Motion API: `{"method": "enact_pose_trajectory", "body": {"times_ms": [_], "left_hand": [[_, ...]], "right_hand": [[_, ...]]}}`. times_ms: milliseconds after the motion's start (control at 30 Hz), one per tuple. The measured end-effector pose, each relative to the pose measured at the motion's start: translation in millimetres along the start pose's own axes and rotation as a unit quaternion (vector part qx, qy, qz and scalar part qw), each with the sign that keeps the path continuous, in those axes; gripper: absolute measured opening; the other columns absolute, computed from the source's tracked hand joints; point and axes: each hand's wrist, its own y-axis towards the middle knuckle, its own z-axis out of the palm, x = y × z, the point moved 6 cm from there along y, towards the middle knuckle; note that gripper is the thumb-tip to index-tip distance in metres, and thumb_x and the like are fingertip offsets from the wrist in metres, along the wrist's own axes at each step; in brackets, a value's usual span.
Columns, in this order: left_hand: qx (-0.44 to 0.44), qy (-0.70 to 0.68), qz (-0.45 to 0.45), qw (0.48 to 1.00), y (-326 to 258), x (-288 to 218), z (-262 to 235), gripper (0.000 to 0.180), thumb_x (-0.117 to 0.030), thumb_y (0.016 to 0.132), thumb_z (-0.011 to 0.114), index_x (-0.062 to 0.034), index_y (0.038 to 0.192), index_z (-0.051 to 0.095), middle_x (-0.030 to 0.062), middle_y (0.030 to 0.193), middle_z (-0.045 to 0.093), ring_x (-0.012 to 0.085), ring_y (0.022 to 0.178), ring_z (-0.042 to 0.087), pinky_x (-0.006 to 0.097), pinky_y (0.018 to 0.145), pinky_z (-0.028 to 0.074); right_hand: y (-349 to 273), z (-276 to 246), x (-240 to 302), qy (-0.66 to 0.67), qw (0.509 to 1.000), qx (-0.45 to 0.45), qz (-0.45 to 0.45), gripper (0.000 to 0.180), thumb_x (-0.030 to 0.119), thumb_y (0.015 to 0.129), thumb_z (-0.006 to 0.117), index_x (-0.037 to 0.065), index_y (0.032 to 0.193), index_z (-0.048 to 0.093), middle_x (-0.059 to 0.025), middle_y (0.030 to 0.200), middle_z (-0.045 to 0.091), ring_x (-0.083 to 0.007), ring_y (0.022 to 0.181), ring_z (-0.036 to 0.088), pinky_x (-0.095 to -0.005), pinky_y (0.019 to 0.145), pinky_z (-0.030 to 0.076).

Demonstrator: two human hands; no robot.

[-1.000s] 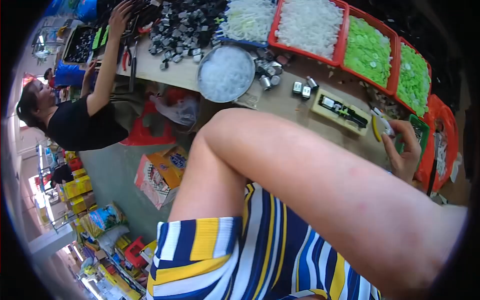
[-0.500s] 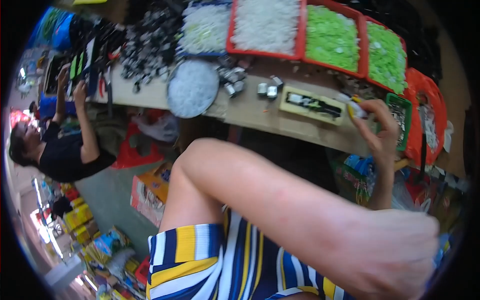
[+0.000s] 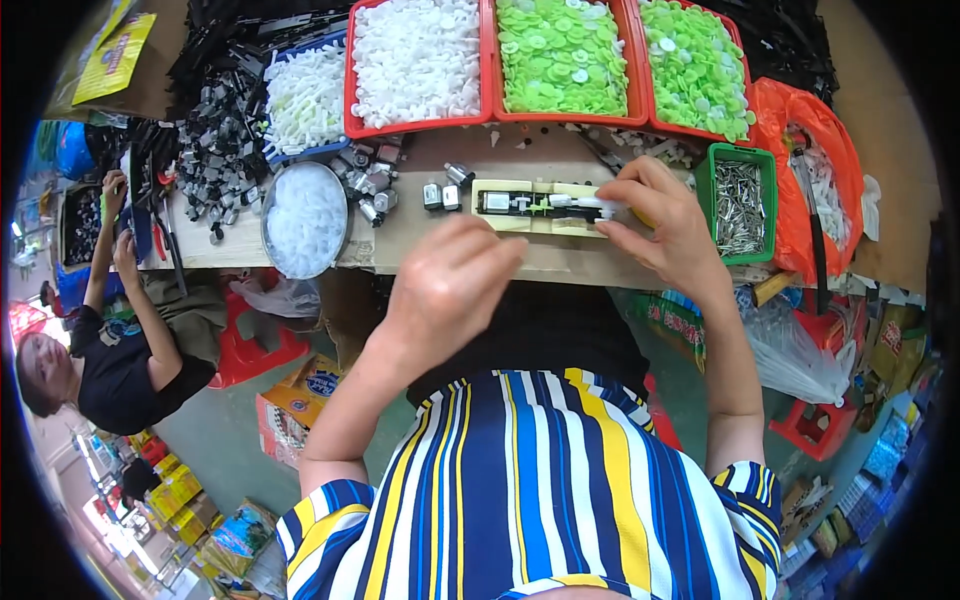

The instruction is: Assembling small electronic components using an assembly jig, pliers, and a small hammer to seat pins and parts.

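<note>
On the bench in front of me lies a cream-coloured block-like holder (image 3: pixel 545 226). In its slot sits a small assembly (image 3: pixel 530 204) of black, white and light-green parts with a silvery motor at the left end. My right hand (image 3: pixel 660 215) curls over the holder's right end, thumb and fingertips around a white part there. Something yellow (image 3: pixel 643 216) shows inside that hand, mostly hidden by the fingers. My left hand (image 3: pixel 450 285) is raised in front of the bench edge, left of the holder, its fingers pinched together. Whatever they hold, if anything, is hidden.
Red trays of white parts (image 3: pixel 418 65) and green discs (image 3: pixel 565 60) line the back. A green box of screws (image 3: pixel 740 205) and orange bag (image 3: pixel 800 170) stand right. Left are a round dish (image 3: pixel 305 220), loose motors (image 3: pixel 372 185) and a co-worker (image 3: pixel 130 345).
My left arm has swung from low across my body on the right up to the bench. My right hand has come onto the holder's end. The view has also turned.
</note>
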Motion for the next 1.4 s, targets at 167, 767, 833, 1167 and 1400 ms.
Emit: {"method": "enact_pose_trajectory", "body": {"times_ms": [167,767,833,1167,1400], "left_hand": [[-0.071,0.007,-0.001,0.997,1,22,6,0.019,0.005,0.074,0.073,0.0012,0.092,0.069,0.0107,0.080,0.064,0.0298,0.080,0.061,0.039,0.071,0.051],[-0.057,0.012,0.052,0.997,26,34,53,0.020,-0.002,0.074,0.076,-0.0036,0.093,0.071,0.0086,0.088,0.063,0.0297,0.091,0.058,0.039,0.076,0.050],[-0.058,0.015,0.056,0.997,29,32,53,0.020,-0.002,0.074,0.076,-0.0035,0.093,0.071,0.0086,0.088,0.063,0.0297,0.090,0.058,0.039,0.076,0.050],[-0.059,0.000,0.040,0.997,29,29,55,0.022,-0.003,0.075,0.074,-0.0024,0.096,0.069,0.0102,0.089,0.060,0.0308,0.091,0.058,0.041,0.078,0.048],[-0.050,-0.007,0.023,0.998,22,27,44,0.039,-0.005,0.077,0.075,-0.0013,0.115,0.066,0.0106,0.096,0.064,0.0307,0.097,0.058,0.042,0.082,0.047]], "right_hand": [[3,5,6,-0.041,0.999,0.016,-0.009,0.025,0.006,0.074,0.074,0.000,0.096,0.063,-0.0126,0.091,0.056,-0.0323,0.086,0.058,-0.0409,0.072,0.047],[-11,17,-15,0.064,0.995,-0.057,0.057,0.019,0.006,0.078,0.074,0.003,0.096,0.070,-0.0107,0.094,0.057,-0.0262,0.085,0.060,-0.0347,0.072,0.048],[-10,16,-19,0.081,0.992,-0.064,0.066,0.018,0.005,0.079,0.074,0.003,0.096,0.070,-0.0109,0.095,0.058,-0.0259,0.086,0.060,-0.0347,0.071,0.048],[17,-46,-14,0.013,0.992,-0.123,0.001,0.015,0.001,0.081,0.071,0.001,0.096,0.068,-0.0129,0.094,0.061,-0.0298,0.087,0.064,-0.0363,0.074,0.051],[112,-132,-91,-0.179,0.964,-0.193,0.035,0.017,0.010,0.083,0.071,0.004,0.098,0.070,-0.0143,0.093,0.062,-0.0322,0.092,0.064,-0.0400,0.078,0.052]]}}
